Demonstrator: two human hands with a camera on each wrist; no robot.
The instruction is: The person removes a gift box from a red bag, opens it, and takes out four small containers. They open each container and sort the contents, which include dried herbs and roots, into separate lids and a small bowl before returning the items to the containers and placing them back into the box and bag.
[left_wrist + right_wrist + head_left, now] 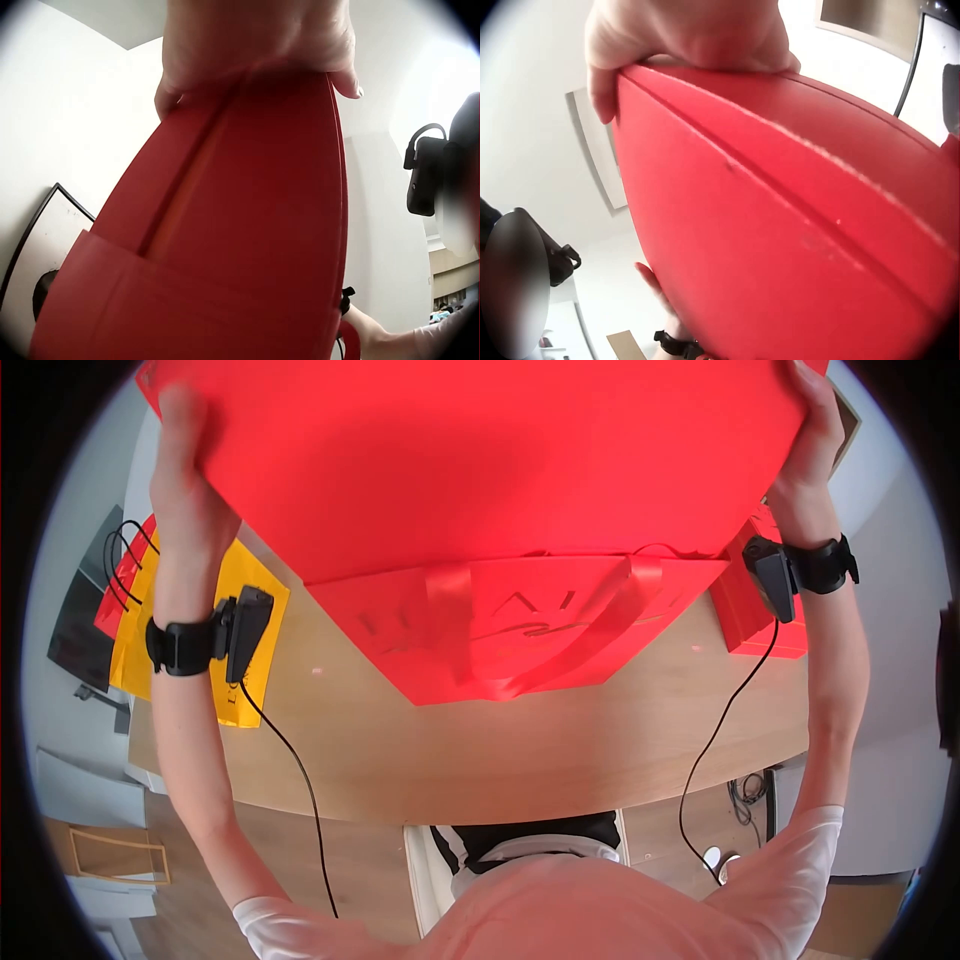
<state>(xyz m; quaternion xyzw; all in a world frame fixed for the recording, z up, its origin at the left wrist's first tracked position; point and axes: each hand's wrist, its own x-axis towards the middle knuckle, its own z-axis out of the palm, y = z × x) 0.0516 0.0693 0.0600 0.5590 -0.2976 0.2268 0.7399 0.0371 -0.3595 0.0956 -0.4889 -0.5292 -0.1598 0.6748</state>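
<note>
A large red box (470,460) fills the top of the head view, above a red paper bag (385,630) with lettering and ribbon handles (450,615). My left hand (190,490) grips the box's left edge; in the left wrist view this hand (255,37) wraps over the end of the box (262,180). Lower in that view, the bag's rim (112,251) overlaps the box. My right hand (812,450) grips the opposite edge, and in the right wrist view the hand (690,34) bends over the box's end (705,225). The box's lower end is hidden.
On the wooden table (350,740), a yellow bag (265,620) stands at the left, with a red item (112,605) behind it. Another red box (745,615) is at the right. Black cables (308,790) hang from both wrist cameras. A chair stands at the table's near edge.
</note>
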